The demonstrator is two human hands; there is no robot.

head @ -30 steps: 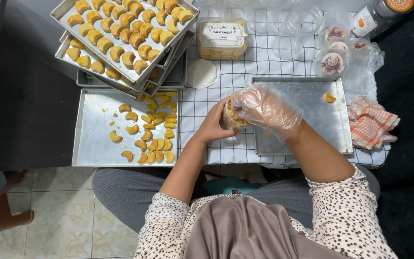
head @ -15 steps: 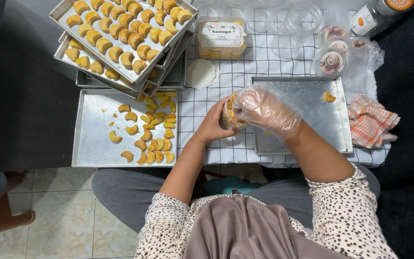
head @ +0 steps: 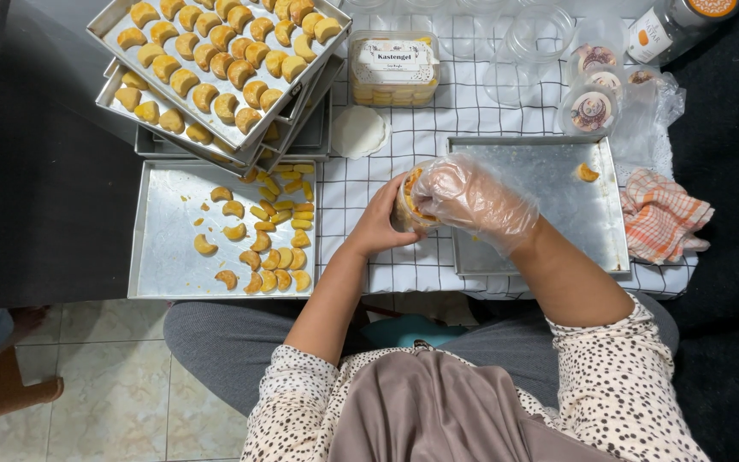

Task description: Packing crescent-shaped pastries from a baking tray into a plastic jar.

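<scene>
Stacked metal trays (head: pixel 121 21), upper left, filled with rows of golden crescent pastries (head: pixel 226 64); lidded clear tub (head: pixel 393 68) of pale yellow sticks beside them; round white lid (head: pixel 359 131) just below the tub; empty clear jars (head: pixel 539 34) at top; small lidded round containers (head: pixel 592 109) at right; orange-checked cloth (head: pixel 662 216) at far right; black-gridded white tablecloth (head: pixel 455 115); tiled floor (head: pixel 113 376).

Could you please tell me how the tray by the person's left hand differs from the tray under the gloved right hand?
The left tray holds many crescent cookies, crowded toward its right side; the right tray holds a single cookie near its far corner. The left tray lies in full view, while the gloved right hand and forearm cover part of the right tray. Both are shallow rectangular metal trays.
</scene>
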